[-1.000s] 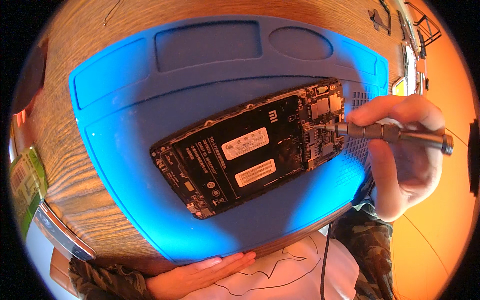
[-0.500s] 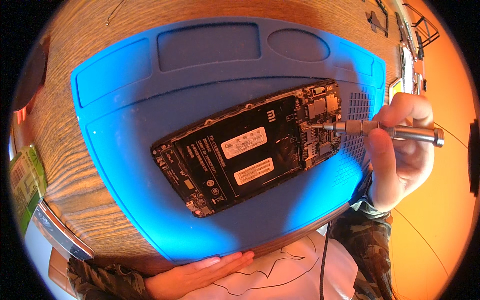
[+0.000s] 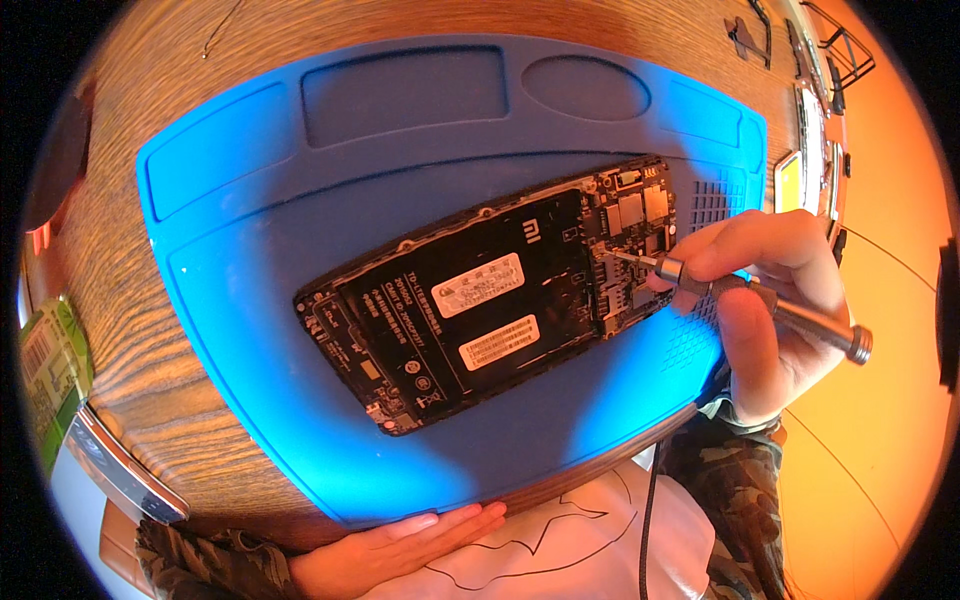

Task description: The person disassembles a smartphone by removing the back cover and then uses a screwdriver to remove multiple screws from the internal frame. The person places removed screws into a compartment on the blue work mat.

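- The opened phone lies in the middle of the blue mat, slanted, with its upper right end toward the right hand
- A wide black battery fills most of the phone and carries two pale labels, one above the other
- Past the battery's right edge, the bare circuit board shows small metal shields and connectors
- The right hand's fingers grasp a grey metal screwdriver, pinched between thumb and fingertips
- The screwdriver slopes down to the left, its thin tip at the circuit board near the battery's edge; whether it touches cannot be told
- The left hand lies flat at the near edge of the desk, fingers straight and together, grasping nothing
- Camouflage sleeves cover both forearms, with a white shirt between them and a black cord hanging over it
- At the left edge sit a green package and, just below it, a flat shiny device
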Tool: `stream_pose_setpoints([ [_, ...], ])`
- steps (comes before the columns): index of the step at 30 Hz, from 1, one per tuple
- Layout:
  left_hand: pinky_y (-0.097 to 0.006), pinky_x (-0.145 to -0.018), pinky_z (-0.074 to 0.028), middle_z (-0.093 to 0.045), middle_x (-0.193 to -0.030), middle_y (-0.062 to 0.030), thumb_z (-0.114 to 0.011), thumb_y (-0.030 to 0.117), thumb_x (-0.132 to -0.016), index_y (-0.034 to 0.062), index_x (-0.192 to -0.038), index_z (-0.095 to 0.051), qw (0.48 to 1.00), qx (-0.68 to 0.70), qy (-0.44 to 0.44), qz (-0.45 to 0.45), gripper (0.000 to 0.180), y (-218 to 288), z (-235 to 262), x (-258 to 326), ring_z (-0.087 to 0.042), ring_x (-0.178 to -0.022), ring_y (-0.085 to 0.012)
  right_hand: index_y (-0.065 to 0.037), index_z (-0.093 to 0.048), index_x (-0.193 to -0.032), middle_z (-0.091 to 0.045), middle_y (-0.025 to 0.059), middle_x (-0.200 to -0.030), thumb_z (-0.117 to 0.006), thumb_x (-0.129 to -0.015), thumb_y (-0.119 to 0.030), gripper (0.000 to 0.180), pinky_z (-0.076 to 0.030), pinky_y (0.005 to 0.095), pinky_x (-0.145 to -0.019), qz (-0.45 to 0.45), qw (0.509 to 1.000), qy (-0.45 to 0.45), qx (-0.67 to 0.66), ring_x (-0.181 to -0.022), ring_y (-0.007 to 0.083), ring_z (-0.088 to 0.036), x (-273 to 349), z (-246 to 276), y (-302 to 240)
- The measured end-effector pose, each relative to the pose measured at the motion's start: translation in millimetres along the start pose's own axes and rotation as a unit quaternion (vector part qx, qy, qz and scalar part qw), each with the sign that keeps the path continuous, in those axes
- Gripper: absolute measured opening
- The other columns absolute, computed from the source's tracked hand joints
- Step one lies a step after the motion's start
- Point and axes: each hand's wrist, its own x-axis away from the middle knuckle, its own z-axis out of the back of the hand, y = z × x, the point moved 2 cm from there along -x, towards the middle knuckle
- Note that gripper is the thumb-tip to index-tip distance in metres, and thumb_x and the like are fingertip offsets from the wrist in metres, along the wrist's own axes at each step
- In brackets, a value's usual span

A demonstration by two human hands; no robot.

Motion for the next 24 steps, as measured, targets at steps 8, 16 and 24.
stream_pose_setpoints([
  [8,-0.037,-0.110,-0.007,-0.019,-0.153,0.0000,-0.034,0.026,-0.089,0.0174,-0.148,-0.018,1.000,0.006,0.003,-0.009,0.062,1,-2,0,-0.020,-0.139,-0.0173,0.007,-0.048,-0.088,-0.058,0.0226,-0.077,-0.048,-0.091,-0.009,0.016,-0.049,0.0248,-0.058,0.080,0.993,0.078,-0.046,-0.059,0.0173,-0.056,2,-9,14],
  [16,-0.038,-0.111,-0.008,-0.019,-0.153,-0.0003,-0.033,0.025,-0.090,0.0174,-0.148,-0.018,1.000,-0.004,0.007,0.000,0.061,3,-3,1,-0.021,-0.139,-0.0181,0.008,-0.048,-0.088,-0.058,0.0237,-0.080,-0.048,-0.086,-0.002,0.010,-0.049,0.0251,-0.060,0.033,0.998,0.035,-0.041,-0.063,0.0183,-0.057,0,-6,8],
  [24,-0.039,-0.110,-0.007,-0.020,-0.152,-0.0003,-0.034,0.025,-0.090,0.0179,-0.148,-0.018,1.000,0.003,0.012,-0.006,0.061,4,-3,2,-0.021,-0.139,-0.0180,0.004,-0.046,-0.089,-0.056,0.0187,-0.076,-0.050,-0.080,0.004,0.010,-0.045,0.0229,-0.059,0.017,0.999,0.049,-0.019,-0.062,0.0144,-0.052,-2,-8,6],
])
